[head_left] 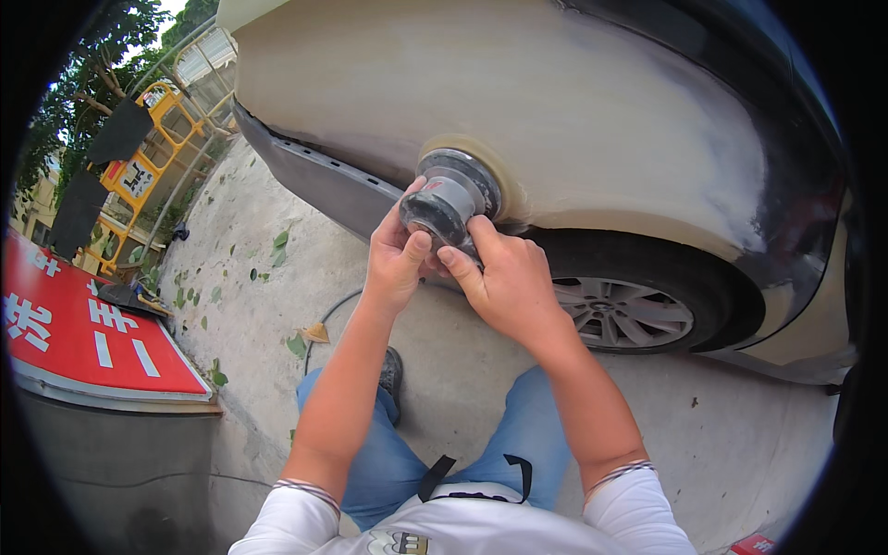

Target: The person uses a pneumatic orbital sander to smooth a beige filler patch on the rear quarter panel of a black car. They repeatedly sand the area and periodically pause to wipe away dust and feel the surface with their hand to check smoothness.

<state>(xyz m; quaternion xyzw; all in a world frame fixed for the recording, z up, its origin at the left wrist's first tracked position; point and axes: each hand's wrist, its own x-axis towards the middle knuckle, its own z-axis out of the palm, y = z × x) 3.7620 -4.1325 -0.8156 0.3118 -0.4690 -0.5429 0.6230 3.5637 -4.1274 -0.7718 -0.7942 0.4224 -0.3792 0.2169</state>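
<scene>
With both hands I grip a round grey and black orbital sander (446, 192). Its pad lies against the pale, dull body panel (592, 111) of a car, just above and left of the wheel arch. My left hand (396, 259) wraps round the left side of the sander, thumb toward me. At the right of its body and handle is my right hand (504, 273), fingers curled and thumb pointing in. Part of the handle is hidden by my fingers. A tan ring of bare filler or old paint shows round the pad.
The car's wheel (620, 310) stands below the panel, and a grey bumper piece (324, 180) runs off to its left. A hose or cable (333, 310) trails across the concrete (250, 240) near my shoe. Left are a red sign board (102, 324) and a yellow barrier (153, 176).
</scene>
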